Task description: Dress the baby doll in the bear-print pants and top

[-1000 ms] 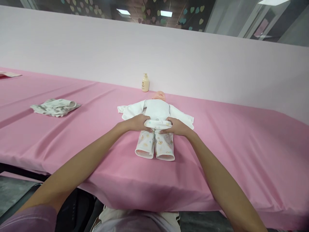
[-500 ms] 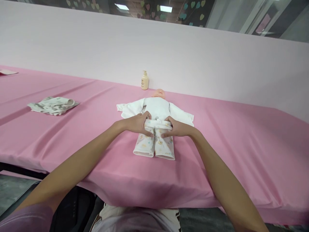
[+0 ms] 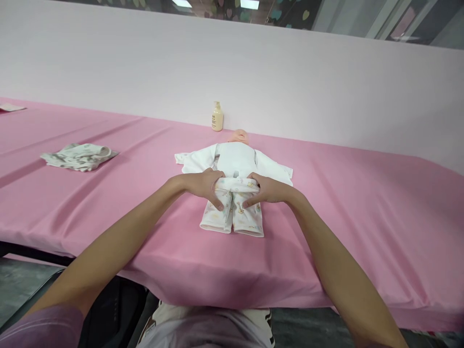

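Note:
A baby doll lies on its back, head toward the wall, in a white long-sleeved top with the sleeves spread wide. Printed white baby pants cover its lower body, the legs pointing toward me. At the left side of the waistband my left hand is curled round the cloth, thumb in front and fingers partly hidden. My right hand grips the opposite side the same way, its thumb on the front of the pants. Between the hands the waistband looks bunched.
A pump bottle stands against the white wall behind the doll's head. Folded patterned cloth lies to the left on the pink table cover. Another cloth piece is at the far left edge. A black chair is below the table.
My left thumb has shifted left and slightly down on the pants. The waistband between my hands looks more folded over. My right hand has barely moved.

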Motion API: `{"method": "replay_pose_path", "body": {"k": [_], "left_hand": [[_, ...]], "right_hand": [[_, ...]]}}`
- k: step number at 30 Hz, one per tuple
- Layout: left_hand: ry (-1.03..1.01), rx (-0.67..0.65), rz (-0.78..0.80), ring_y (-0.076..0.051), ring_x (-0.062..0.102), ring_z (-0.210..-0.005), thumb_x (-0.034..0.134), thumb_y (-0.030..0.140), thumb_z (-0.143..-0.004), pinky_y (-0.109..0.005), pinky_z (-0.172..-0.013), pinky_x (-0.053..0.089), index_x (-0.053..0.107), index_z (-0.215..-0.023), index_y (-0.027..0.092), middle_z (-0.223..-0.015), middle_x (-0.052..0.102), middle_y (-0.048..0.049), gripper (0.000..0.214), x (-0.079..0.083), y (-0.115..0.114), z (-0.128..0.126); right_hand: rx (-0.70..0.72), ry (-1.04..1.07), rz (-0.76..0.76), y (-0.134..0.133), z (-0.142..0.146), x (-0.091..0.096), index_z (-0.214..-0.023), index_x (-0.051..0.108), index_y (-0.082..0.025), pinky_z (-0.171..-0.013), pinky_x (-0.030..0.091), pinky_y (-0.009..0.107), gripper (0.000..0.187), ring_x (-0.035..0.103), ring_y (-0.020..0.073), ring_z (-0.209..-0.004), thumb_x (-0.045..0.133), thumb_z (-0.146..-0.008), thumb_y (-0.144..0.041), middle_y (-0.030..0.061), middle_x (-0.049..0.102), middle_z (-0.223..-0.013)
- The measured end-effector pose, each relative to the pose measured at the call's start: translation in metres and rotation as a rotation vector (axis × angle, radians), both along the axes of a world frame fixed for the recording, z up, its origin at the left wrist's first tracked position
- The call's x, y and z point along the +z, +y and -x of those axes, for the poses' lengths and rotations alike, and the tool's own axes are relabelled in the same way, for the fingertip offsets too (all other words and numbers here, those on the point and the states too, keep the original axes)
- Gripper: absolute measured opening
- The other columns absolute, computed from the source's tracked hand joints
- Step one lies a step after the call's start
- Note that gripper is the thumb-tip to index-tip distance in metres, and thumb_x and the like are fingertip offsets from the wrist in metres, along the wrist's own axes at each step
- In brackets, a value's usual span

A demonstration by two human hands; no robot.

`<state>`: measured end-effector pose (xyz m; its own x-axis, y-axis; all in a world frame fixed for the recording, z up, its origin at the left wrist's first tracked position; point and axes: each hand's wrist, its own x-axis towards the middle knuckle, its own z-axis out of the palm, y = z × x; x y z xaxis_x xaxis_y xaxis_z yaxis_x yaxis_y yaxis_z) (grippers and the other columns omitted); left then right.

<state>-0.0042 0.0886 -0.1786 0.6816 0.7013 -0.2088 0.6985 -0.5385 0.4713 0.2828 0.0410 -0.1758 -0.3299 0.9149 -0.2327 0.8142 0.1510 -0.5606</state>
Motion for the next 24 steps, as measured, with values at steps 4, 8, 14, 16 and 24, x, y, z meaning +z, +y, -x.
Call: {"method": "replay_pose_path", "body": {"k": [4,8,14,16,24], "left_hand": [[-0.037,-0.077,-0.023,-0.035,0.059,-0.117,0.084,0.07,-0.065,-0.039,-0.092,0.05,0.065,-0.109,0.026,-0.122,0.066,-0.0079,0.065,0.004,-0.003,-0.004],[-0.029,-0.066,-0.042,-0.035,0.057,-0.117,0.082,0.071,-0.067,-0.039,-0.091,0.05,0.065,-0.104,0.026,-0.121,0.064,-0.0075,0.061,0.007,-0.013,-0.005],[-0.03,-0.082,-0.112,-0.036,0.052,-0.119,0.087,0.072,-0.06,-0.041,-0.091,0.049,0.056,-0.101,0.025,-0.115,0.06,-0.0079,0.069,0.003,-0.035,0.004],[-0.039,-0.066,-0.089,-0.036,0.051,-0.12,0.088,0.071,-0.058,-0.041,-0.093,0.049,0.057,-0.105,0.026,-0.115,0.059,-0.0071,0.073,0.002,-0.041,0.007],[-0.005,-0.01,-0.032,-0.037,0.055,-0.114,0.085,0.065,-0.063,-0.04,-0.083,0.048,0.053,-0.097,0.025,-0.107,0.061,-0.0078,0.061,0.006,-0.058,0.005]], "right_hand": [[0.052,-0.02,0.017,-0.003,0.005,0.004,-0.089,0.063,-0.026,-0.071,0.044,0.037,0.056,0.066,0.0301,-0.091,0.089,-0.066,-0.07,0.0033,0.072,-0.097],[0.075,-0.033,0.032,-0.01,0.008,0.008,-0.085,0.06,-0.024,-0.068,0.041,0.035,0.051,0.065,0.0266,-0.088,0.085,-0.073,-0.067,0.0028,0.071,-0.095],[0.12,-0.09,-0.044,-0.029,0.007,0.004,-0.104,0.06,-0.025,-0.075,0.048,0.038,0.069,0.063,0.0312,-0.101,0.091,-0.061,-0.068,0.0072,0.068,-0.116],[0.091,-0.071,-0.042,-0.033,0.008,0.0,-0.11,0.061,-0.025,-0.077,0.05,0.039,0.075,0.062,0.0331,-0.105,0.093,-0.057,-0.067,0.009,0.066,-0.122],[0.092,-0.067,-0.034,-0.046,0.022,0.003,-0.091,0.06,-0.024,-0.068,0.042,0.034,0.053,0.06,0.0268,-0.089,0.089,-0.067,-0.061,0.0057,0.066,-0.1]]}}
